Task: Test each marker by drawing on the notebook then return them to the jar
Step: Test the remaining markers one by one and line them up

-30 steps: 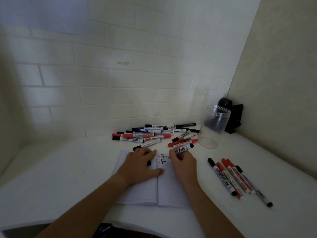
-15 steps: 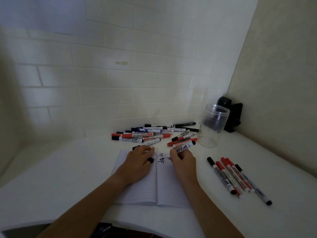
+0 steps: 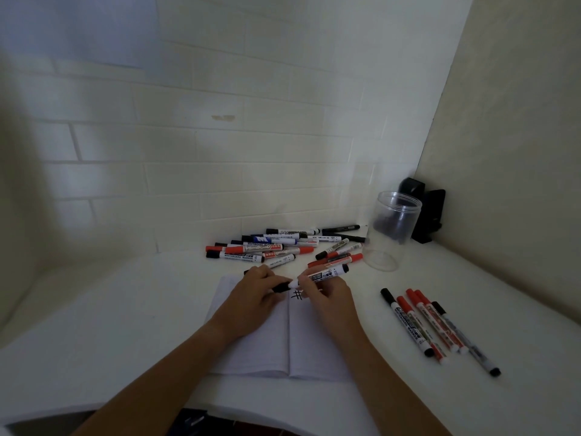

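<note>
An open white notebook [image 3: 314, 347] lies on the table with black hash marks near the top of its right page. My right hand [image 3: 327, 294] grips a black whiteboard marker [image 3: 327, 273] over the notebook's top edge. My left hand [image 3: 256, 297] pinches the marker's black cap [image 3: 281, 287], which meets the marker's tip. A clear plastic jar [image 3: 391, 229] stands upright at the back right with nothing visible inside it. A heap of several markers [image 3: 279, 247] lies behind the notebook.
Several red and black markers [image 3: 430, 325] lie in a row to the right of the notebook. A black object [image 3: 424, 212] stands in the corner behind the jar. Walls close the back and the right side. The table's front edge runs below the notebook.
My right hand has lifted the marker off the page and tilted it flatter. My left hand has left the page and brought the black cap up to the marker's tip.
</note>
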The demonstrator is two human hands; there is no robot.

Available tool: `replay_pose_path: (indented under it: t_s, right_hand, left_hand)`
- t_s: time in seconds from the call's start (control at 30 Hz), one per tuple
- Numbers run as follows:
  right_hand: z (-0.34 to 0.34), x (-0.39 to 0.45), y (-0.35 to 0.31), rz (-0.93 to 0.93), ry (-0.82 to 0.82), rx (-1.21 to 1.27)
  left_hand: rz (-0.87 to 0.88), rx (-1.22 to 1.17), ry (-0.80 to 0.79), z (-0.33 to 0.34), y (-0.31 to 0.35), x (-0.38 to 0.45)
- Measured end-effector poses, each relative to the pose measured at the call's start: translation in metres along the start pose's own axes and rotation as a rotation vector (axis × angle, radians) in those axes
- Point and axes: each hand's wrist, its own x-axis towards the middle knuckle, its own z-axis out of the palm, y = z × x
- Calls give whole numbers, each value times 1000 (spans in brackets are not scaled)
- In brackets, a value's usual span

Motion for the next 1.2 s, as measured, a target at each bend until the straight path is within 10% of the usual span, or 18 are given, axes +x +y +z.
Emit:
replay_pose_path:
  t_s: [0.6, 0.87, 1.2]
  right_hand:
    - [-6, 5, 12, 37, 52, 303]
    - [6, 12, 35, -213, 252, -548]
    - [19, 4, 35, -461, -92, -875]
  left_hand:
    - [30, -21, 19, 1, 6, -1]
    - [25, -16, 49, 2, -2, 0]
    - [-81, -168, -29, 0, 1, -4]
